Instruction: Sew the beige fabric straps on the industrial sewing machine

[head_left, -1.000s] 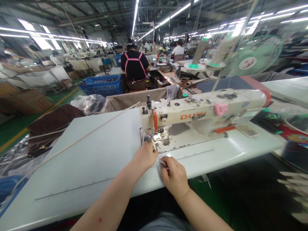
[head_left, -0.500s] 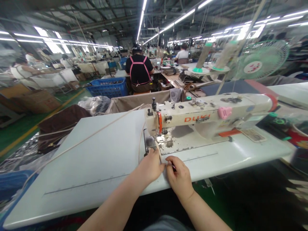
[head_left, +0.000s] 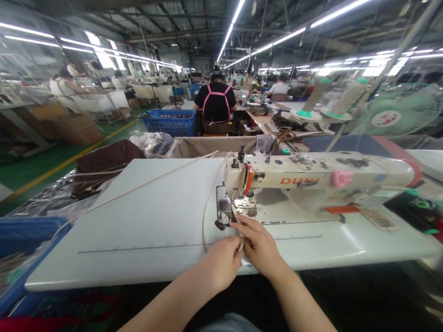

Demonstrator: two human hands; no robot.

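A narrow beige strip (head_left: pixel 205 216) loops over the tabletop and bends back toward my hands below the sewing machine's needle area. My left hand (head_left: pixel 224 258) is closed near the table's front edge, thumb and fingers pinching the strip. My right hand (head_left: pixel 259 242) lies just right of it, index and middle fingers stretched forward over the strip, close to the presser foot. Its curled lower fingers are partly hidden, and I cannot see whether anything lies under the palm. The sewing machine (head_left: pixel 311 173) stands beyond both hands, its metal plate (head_left: pixel 242 203) lit by a lamp.
The pale tabletop (head_left: pixel 155 203) carries a printed ruler line. More beige cord (head_left: pixel 138 184) crosses it diagonally toward a blue crate (head_left: pixel 31 230) at left. Behind stand a beige fabric bin (head_left: pixel 211 145), a co-worker (head_left: pixel 217 101) seated with back turned, thread cones and a fan (head_left: pixel 398 110).
My left hand has drawn back from the needle plate toward the table edge. My right hand has moved forward, its fingers unfolding toward the presser foot. The camera view has turned left.
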